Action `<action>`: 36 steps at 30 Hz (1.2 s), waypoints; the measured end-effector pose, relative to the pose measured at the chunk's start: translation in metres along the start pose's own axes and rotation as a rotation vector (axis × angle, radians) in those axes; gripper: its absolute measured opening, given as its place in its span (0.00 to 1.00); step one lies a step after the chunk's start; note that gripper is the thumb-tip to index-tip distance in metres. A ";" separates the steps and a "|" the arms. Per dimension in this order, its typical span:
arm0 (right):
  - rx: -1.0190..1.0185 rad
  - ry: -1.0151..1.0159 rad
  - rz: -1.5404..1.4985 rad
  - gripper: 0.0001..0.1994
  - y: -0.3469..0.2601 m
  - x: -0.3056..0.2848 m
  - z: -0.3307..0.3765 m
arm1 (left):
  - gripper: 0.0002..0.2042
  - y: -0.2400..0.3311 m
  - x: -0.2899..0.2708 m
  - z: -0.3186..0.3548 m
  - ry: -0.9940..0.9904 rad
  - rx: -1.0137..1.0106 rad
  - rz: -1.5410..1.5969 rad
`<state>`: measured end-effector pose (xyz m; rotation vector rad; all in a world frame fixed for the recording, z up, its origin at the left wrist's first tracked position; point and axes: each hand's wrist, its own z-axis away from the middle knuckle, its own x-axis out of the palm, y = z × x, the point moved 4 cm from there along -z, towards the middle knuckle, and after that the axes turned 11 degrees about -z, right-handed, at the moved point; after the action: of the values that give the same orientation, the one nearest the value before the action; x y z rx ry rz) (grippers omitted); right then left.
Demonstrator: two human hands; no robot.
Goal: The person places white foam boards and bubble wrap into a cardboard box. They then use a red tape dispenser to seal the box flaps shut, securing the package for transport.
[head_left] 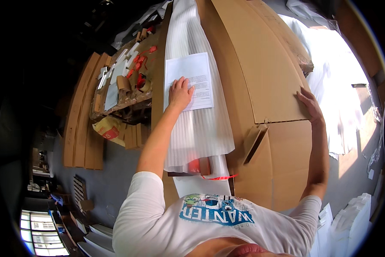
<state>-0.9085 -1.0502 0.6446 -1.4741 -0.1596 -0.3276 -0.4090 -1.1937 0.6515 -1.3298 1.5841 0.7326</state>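
Note:
My left hand (181,93) lies on a white printed sheet (187,68), its fingers stretched out flat. The sheet rests on a long wrap of white ribbed foam (196,135), which covers something inside a long open cardboard box (233,81). Below the foam's near end, a reddish-brown piece (204,166) and a thin red strip (224,177) show. On the right, my right hand (311,104) grips the outer edge of the box's wide cardboard flap (269,73), fingers over its face. A smaller folded flap (256,143) stands up near the box's near end.
At the left, a worn workbench (128,100) holds red straps (139,62), a tape roll (144,83) and small cardboard pieces. Long flat cartons (81,128) stand beyond it. White foam sheeting (336,85) lies at the right, and white slabs (351,222) stand at lower right.

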 end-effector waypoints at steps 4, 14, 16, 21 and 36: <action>-0.011 -0.027 -0.172 0.26 -0.010 0.067 0.007 | 0.22 -0.027 0.001 0.041 0.107 0.034 0.063; -0.110 -0.191 -0.289 0.25 0.006 0.205 0.055 | 0.26 -0.041 -0.060 0.167 -0.102 -0.439 0.231; -0.119 -0.165 -0.258 0.27 0.019 0.225 0.067 | 0.21 -0.036 -0.048 0.171 -0.137 -0.450 0.366; -0.099 -0.144 0.072 0.29 0.061 0.262 0.076 | 0.14 -0.050 -0.020 0.168 0.063 -0.435 0.798; 0.246 0.407 1.302 0.35 0.099 0.209 0.079 | 0.33 -0.052 -0.071 0.240 0.115 -0.193 0.437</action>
<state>-0.6727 -0.9901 0.6214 -0.9831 1.0209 0.4478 -0.2953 -0.9665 0.6234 -1.1867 1.9674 1.1140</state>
